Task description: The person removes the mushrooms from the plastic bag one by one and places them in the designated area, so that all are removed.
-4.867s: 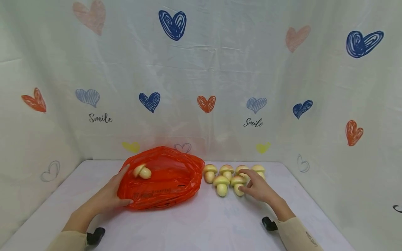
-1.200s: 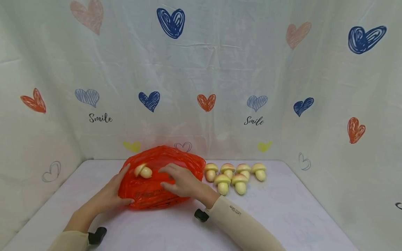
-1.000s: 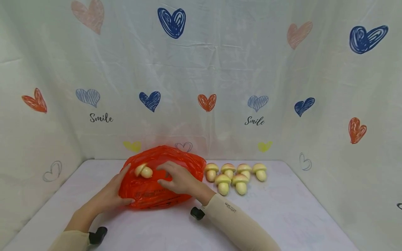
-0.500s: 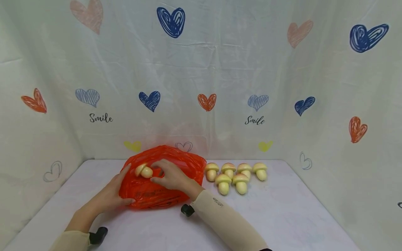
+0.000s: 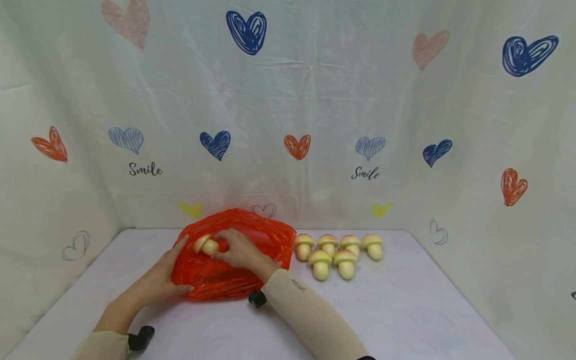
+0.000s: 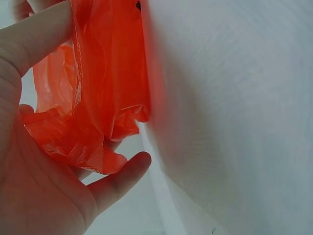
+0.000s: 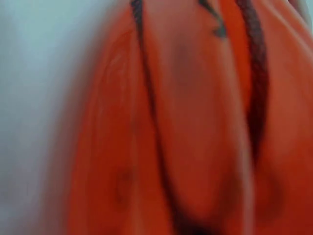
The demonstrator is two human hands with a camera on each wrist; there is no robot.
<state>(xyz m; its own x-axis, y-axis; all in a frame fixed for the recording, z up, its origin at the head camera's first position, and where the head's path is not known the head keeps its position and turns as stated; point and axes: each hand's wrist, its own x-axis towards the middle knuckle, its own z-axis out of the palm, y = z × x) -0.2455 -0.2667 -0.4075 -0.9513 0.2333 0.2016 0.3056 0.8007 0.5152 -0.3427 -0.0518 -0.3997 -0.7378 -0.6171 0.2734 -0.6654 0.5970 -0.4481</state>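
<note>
In the head view a red plastic bag [image 5: 216, 285] lies with its mouth toward me. Its left edge is held by my left hand [image 5: 157, 280]; the left wrist view shows the thumb [image 6: 44, 36] in front of the film [image 6: 98, 73] and fingers behind it. One mushroom [image 5: 202, 243], pale with a rounded cap, lies inside the bag at the left. My right hand [image 5: 240, 252] reaches into the mouth, thumb and fingers parted right at the mushroom's stem end. The right wrist view is filled by blurred red film [image 7: 205, 122], which hides that hand.
Several more mushrooms [image 5: 320, 265] stand in two rows to the right of the bag. They rest on a white tabletop [image 5: 405, 310]. Behind and beside the table hangs a white curtain [image 5: 261, 100] printed with hearts.
My right hand has moved left from the mushroom rows into the bag's mouth, up to the mushroom there. My left hand has stayed at the bag's left edge.
</note>
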